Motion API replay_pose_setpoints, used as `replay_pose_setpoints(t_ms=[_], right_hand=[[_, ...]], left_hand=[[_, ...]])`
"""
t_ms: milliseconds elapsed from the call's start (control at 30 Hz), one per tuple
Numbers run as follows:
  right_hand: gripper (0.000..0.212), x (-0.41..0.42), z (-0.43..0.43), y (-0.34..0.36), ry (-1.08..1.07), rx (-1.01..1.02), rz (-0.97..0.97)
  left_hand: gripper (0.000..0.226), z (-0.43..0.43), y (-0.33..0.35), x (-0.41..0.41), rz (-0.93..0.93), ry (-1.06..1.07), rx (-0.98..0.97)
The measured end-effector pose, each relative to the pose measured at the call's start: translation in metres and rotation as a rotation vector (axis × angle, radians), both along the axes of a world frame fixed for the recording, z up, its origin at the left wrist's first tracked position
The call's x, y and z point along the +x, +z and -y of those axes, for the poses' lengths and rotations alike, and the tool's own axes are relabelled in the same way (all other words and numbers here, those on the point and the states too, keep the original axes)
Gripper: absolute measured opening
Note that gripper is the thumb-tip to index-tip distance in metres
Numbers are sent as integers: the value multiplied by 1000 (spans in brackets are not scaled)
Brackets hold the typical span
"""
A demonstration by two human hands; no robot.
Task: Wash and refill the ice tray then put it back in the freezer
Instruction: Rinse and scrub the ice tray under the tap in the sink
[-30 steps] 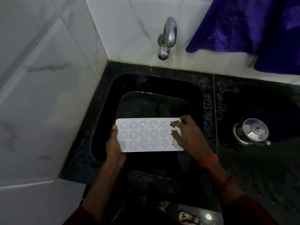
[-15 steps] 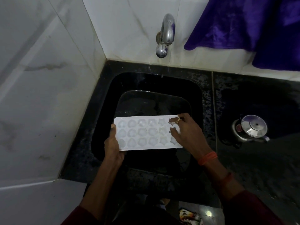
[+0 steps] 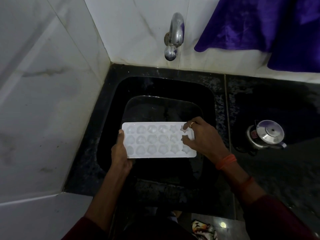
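Little has shifted in the past second: both hands have kept their places on the white ice tray [image 3: 156,139], held level over the black sink [image 3: 210,101], while the right fingertips [image 3: 185,126] have stayed working at the star-shaped cells on the end nearest them. Left hand [image 3: 120,153] clamps the opposite short edge, thumb on top and fingers underneath; right hand [image 3: 203,137] rests curled on the tray's far-right corner, fingers pressing into the moulds rather than gripping. Most cells appear to hold something pale and glossy, whether ice or water cannot be told. Thin moulded plastic, the tray looks light and slightly flexible, likely slick when wet and prone to spilling if tipped, so the two short ends seem the safest holds. Beyond the hands, a chrome tap [image 3: 174,36] juts from the marble wall with no water running. Directly beneath the tray lies a dark rectangular dish [image 3: 162,108] in the basin, which could crowd any rinsing. Off to the right of the right hand, a steel kettle [image 3: 266,135] stands on the black counter, well apart; a purple cloth [image 3: 270,25] hangs above it
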State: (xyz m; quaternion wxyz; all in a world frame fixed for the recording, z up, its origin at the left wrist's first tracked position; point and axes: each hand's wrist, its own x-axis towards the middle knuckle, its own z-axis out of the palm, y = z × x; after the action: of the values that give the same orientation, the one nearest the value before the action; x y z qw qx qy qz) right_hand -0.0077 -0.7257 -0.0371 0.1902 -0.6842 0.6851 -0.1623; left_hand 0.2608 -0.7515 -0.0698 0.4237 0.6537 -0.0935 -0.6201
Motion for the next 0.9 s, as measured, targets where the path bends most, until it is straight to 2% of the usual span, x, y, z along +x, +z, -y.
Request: replay_pose_setpoints(t_ms=[167,500,700,900], right_hand=[[39,-4,4,2,36,84,-39],[34,1,3,3,-28,9,-21],[36,-2,7,-1,8,72,-21],[27,2,1,-2,-90,-68,56]], left_hand=[[53,2,-2,0,-19,-10,-9],[58,8,-5,4,7,-15,-23],[53,10,-2,-1,-20,0,-28],[49,10,1,-5,-22,22,-25]])
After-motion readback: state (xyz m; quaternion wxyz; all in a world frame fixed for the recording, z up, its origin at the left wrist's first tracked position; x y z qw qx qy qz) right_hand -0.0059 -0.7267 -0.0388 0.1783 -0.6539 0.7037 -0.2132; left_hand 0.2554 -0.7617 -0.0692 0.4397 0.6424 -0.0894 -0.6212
